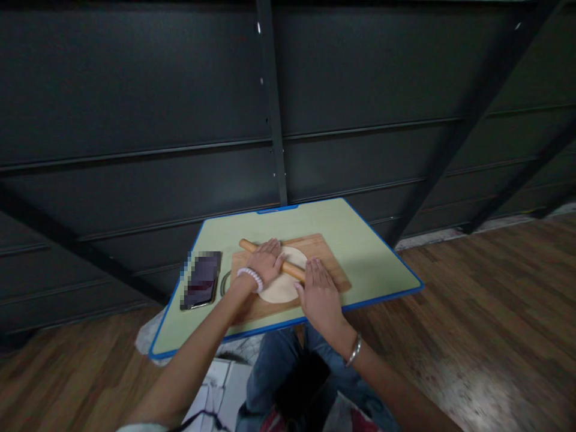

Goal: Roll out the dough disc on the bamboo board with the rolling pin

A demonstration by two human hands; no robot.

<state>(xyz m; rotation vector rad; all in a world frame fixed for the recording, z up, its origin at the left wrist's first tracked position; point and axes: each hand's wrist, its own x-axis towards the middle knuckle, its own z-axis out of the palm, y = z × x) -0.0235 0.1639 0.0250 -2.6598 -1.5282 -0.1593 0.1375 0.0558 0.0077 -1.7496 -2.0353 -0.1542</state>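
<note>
A wooden rolling pin (292,270) lies slantwise across a round, flat sheet of pale dough (276,293). Beneath the dough is a wooden board (330,264). My left hand (264,264), with a pale coiled band at the wrist, rests on the pin near its far left end, fingers stretched out flat. Over the near right end lies my right hand (320,294), fingers straight and close together, thumb apart and near the dough. It covers that end of the pin. Both hands press from above and neither wraps round the pin.
A small light-green table (373,252) with a blue rim carries the board. To the left lies a phone (202,282), partly pixelated, beside a curved handle (224,283). A dark panelled wall (202,120) stands behind. White boxes (220,384) sit below, left of my legs.
</note>
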